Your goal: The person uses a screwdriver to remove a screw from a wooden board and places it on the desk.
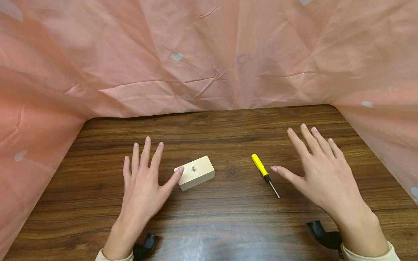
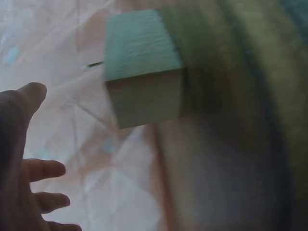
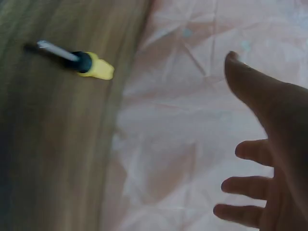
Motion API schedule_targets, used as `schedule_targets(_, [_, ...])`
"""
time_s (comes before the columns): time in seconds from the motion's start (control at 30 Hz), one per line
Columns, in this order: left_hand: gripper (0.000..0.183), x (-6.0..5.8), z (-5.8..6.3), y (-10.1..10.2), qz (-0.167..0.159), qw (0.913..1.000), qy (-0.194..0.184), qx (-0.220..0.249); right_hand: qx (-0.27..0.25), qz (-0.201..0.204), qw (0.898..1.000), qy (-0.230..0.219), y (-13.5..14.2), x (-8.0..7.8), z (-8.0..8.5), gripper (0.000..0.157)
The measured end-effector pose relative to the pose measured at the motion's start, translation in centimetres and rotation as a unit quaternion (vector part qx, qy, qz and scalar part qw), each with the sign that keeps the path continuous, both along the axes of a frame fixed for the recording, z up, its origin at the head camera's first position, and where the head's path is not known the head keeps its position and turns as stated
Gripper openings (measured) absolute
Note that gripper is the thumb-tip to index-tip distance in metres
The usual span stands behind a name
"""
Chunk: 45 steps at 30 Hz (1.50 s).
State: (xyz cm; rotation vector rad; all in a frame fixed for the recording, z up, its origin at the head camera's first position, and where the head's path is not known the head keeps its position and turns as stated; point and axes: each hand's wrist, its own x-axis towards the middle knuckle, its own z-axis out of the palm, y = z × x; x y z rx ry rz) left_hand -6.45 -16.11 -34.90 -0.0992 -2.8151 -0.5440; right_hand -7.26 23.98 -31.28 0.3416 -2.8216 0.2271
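Note:
A pale wooden block lies on the table left of the middle, with a screw standing up from its top face. My left hand is spread just left of the block, its thumb tip overlapping the block's near corner in the head view. In the left wrist view the block appears beyond the thumb, the screw jutting from one side. A screwdriver with yellow handle and black collar lies right of the block, its metal tip toward me. Beside it, my right hand is spread with nothing held.
The dark wood-grain table is bounded at the back and sides by a hanging pink cloth with pale heart shapes. Black straps or mounts show at both wrists, by the light sleeves.

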Motion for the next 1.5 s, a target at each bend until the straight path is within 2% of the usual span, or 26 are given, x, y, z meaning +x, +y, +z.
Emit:
schedule_targets(0.13, [0.082, -0.4, -1.2, 0.2, -0.019, 0.9975, -0.020, 0.065, -0.075, 0.011, 0.997, -0.013, 0.0, -1.0, -1.8, 0.087])
schedule_targets(0.23, [0.077, -0.6, -2.0, 0.5, -0.029, 0.9878, -0.043, 0.147, -0.144, 0.016, 0.989, 0.000, -0.1, -1.7, -3.7, 0.065])
schedule_targets(0.3, [0.073, -0.9, -2.5, 0.6, -0.034, 0.9770, -0.059, 0.202, -0.187, 0.016, 0.982, 0.016, -0.1, -2.1, -4.9, 0.049])
schedule_targets(0.4, [0.066, -1.2, -3.0, 0.8, -0.033, 0.9556, -0.084, 0.280, -0.256, 0.000, 0.966, 0.027, -0.1, -2.6, -6.4, 0.033])
schedule_targets(0.53, [0.059, -1.4, -3.9, 0.7, -0.030, 0.9187, -0.122, 0.374, -0.344, -0.036, 0.938, -0.025, 0.3, -3.1, -7.8, 0.028])
schedule_targets(0.6, [0.057, -1.4, -4.4, 0.5, -0.038, 0.9000, -0.132, 0.414, -0.402, -0.043, 0.912, -0.069, 0.7, -3.3, -8.4, 0.031])
schedule_targets(0.67, [0.058, -1.3, -5.0, 0.3, -0.053, 0.8882, -0.136, 0.435, -0.479, -0.036, 0.871, -0.104, 1.1, -3.5, -8.9, 0.034])
schedule_targets(0.77, [0.062, -0.9, -5.6, 0.3, -0.074, 0.8847, -0.142, 0.438, -0.579, -0.022, 0.805, -0.131, 1.7, -3.3, -9.5, 0.032])
schedule_targets(0.8, [0.064, -0.7, -5.8, 0.3, -0.080, 0.8858, -0.145, 0.433, -0.598, -0.021, 0.790, -0.134, 1.9, -3.0, -9.7, 0.032])
schedule_targets(0.83, [0.066, -0.6, -6.0, 0.4, -0.085, 0.8872, -0.150, 0.428, -0.611, -0.019, 0.780, -0.132, 2.0, -2.8, -9.7, 0.030])
schedule_targets(0.87, [0.067, -0.4, -6.0, 0.4, -0.087, 0.8876, -0.157, 0.424, -0.615, -0.022, 0.777, -0.133, 2.1, -2.5, -9.8, 0.028])
schedule_targets(0.93, [0.067, -0.2, -6.2, 0.7, -0.088, 0.8896, -0.166, 0.416, -0.613, -0.032, 0.778, -0.135, 2.4, -2.0, -9.8, 0.025])
schedule_targets(1.0, [0.064, -0.1, -6.3, 1.0, -0.087, 0.8921, -0.169, 0.410, -0.602, -0.049, 0.785, -0.138, 2.8, -1.7, -9.7, 0.023])
schedule_targets(1.1, [0.061, -0.1, -6.3, 1.4, -0.082, 0.8954, -0.168, 0.404, -0.550, -0.087, 0.818, -0.146, 3.1, -1.5, -9.5, 0.022])
schedule_targets(1.23, [0.060, -0.2, -6.3, 1.7, -0.080, 0.8978, -0.167, 0.400, -0.434, -0.136, 0.877, -0.157, 2.9, -1.3, -9.3, 0.032])
schedule_targets(1.27, [0.060, -0.1, -6.3, 1.8, -0.079, 0.8979, -0.168, 0.399, -0.408, -0.145, 0.888, -0.157, 2.8, -1.2, -9.2, 0.036])
schedule_targets(1.37, [0.060, 0.0, -6.3, 1.9, -0.073, 0.8975, -0.170, 0.401, -0.343, -0.158, 0.913, -0.157, 2.1, -1.2, -8.9, 0.043])
schedule_targets(1.5, [0.059, 0.2, -6.4, 1.9, -0.066, 0.8962, -0.169, 0.405, -0.283, -0.150, 0.934, -0.158, 1.0, -1.4, -8.8, 0.048])
